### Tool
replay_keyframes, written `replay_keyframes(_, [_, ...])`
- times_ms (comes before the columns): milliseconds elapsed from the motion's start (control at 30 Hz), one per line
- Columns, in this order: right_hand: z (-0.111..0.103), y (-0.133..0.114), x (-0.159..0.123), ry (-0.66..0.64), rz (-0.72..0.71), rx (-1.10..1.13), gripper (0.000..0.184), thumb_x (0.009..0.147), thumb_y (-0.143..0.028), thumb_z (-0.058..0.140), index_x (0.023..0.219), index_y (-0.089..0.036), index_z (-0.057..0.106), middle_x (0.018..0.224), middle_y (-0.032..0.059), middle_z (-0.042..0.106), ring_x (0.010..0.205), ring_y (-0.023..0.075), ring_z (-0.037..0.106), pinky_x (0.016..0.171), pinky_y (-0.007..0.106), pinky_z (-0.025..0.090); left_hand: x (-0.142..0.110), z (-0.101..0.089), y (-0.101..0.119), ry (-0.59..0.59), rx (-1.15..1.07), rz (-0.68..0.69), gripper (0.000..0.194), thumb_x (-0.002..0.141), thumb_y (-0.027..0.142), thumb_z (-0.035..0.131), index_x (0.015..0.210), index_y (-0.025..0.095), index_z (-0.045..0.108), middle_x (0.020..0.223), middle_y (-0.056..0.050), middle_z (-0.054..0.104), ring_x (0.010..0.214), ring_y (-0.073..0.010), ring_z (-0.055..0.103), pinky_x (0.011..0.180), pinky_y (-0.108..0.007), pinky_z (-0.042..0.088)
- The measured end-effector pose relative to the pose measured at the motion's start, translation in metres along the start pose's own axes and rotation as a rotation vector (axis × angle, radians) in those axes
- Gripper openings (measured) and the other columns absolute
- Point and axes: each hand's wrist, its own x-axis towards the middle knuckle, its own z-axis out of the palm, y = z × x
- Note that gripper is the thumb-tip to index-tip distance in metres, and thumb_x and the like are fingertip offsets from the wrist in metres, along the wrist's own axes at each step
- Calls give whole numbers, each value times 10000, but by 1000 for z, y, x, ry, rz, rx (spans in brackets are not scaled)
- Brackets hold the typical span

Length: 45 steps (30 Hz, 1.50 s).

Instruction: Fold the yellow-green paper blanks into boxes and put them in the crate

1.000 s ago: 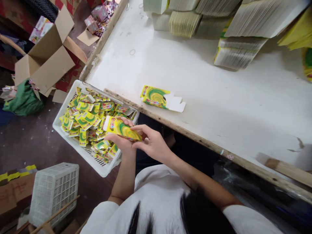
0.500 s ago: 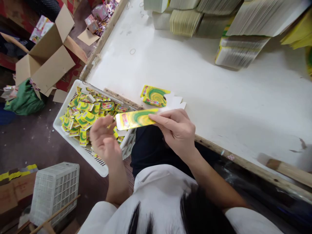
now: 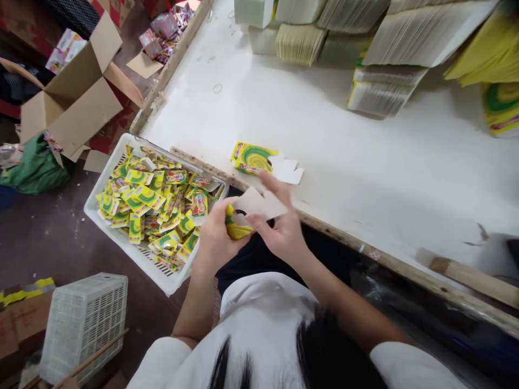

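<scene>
Both my hands hold one yellow and green carton (image 3: pixel 238 229) just in front of the table's near edge, above my lap. My left hand (image 3: pixel 217 237) is closed round its printed end. My right hand (image 3: pixel 279 224) pinches the white flap side (image 3: pixel 259 204), with one finger stretched out. Another flat carton (image 3: pixel 255 158) of the same print lies on the white table (image 3: pixel 344 140) just beyond my hands. To my left a white plastic crate (image 3: pixel 121 232) holds several small yellow and green packets.
Stacks of flat cartons (image 3: pixel 385 81) line the table's far side. An open cardboard box (image 3: pixel 77 97) and a green bag (image 3: pixel 34 167) sit on the floor at left. An upturned white crate (image 3: pixel 83 319) stands near my left knee. A wooden strip (image 3: pixel 466 275) lies at right.
The carton moved from over the crate toward the table edge. My left hand let go briefly, then took hold again. The carton is now turned with its white inside up.
</scene>
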Motion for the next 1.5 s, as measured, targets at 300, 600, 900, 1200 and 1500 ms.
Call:
replay_keyframes(300, [8, 20, 3, -300, 393, 484, 723, 873, -605, 696, 1469, -245, 498, 1428, 135, 624, 1276, 299, 640, 1067, 472, 548, 1, 7, -4, 24, -27, 152, 598, 781, 192, 734, 1307, 265, 459, 1102, -51, 594, 1031, -215, 638, 833, -324, 543])
replay_keyframes(600, [4, 13, -2, -344, -118, -41, 558, 996, -61, 406, 1483, -305, 526, 1613, 48, 434, 1456, 201, 466, 1201, 384, 430, -1, 14, -12, 57, -16, -16, 729, 776, 199, 725, 1388, 221, 330, 1335, -150, 471, 1224, -270, 555, 965, -412, 534])
replay_keyframes(900, [-16, 32, 5, -452, -152, -222, 486, 984, -180, 582, 1451, -314, 564, 1649, 55, 363, 1460, 278, 458, 1163, 448, 482, -11, -3, -14, 93, 113, -63, 567, 739, 259, 812, 1247, 218, 563, 1137, -70, 676, 1052, -242, 663, 927, -388, 551])
replay_keyframes(1200, [-16, 24, 8, -403, -163, -162, 219, 916, -108, 639, 1012, -245, 781, 1564, 87, 495, 1420, 282, 511, 1142, 456, 485, -7, -4, -12, 87, 100, -67, 558, 729, 262, 822, 1248, 208, 623, 1138, -76, 695, 1042, -233, 673, 928, -371, 556])
replay_keyframes(1500, [-13, 29, 31, -224, -156, -240, 498, 930, -274, 685, 1406, -217, 552, 1451, 145, 597, 1377, 290, 539, 1171, 491, 428, -23, -35, -63, 244, 353, -316, 685, 770, 449, 804, 1357, 201, 550, 1322, -151, 624, 1253, -333, 577, 1093, -505, 441])
